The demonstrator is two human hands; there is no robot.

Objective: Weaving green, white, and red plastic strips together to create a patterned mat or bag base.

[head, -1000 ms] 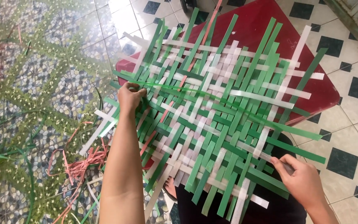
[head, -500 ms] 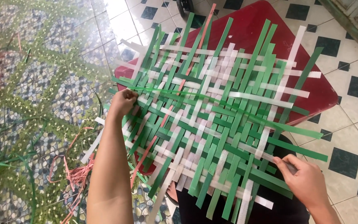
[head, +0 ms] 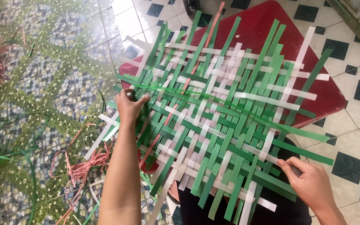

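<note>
Your left hand [head: 129, 106] pinches one end of the long green strip [head: 230, 109], which runs across the mat [head: 217, 125] toward your right hand [head: 311, 183], whose fingers pinch a strip end.

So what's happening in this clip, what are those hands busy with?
A person is weaving flat green and white strips into a mat that lies across a red stool. The left hand grips a long green strip at the mat's left edge. The right hand pinches a strip end at the lower right edge. Loose pink strips and green ones lie on the tiled floor.
</note>
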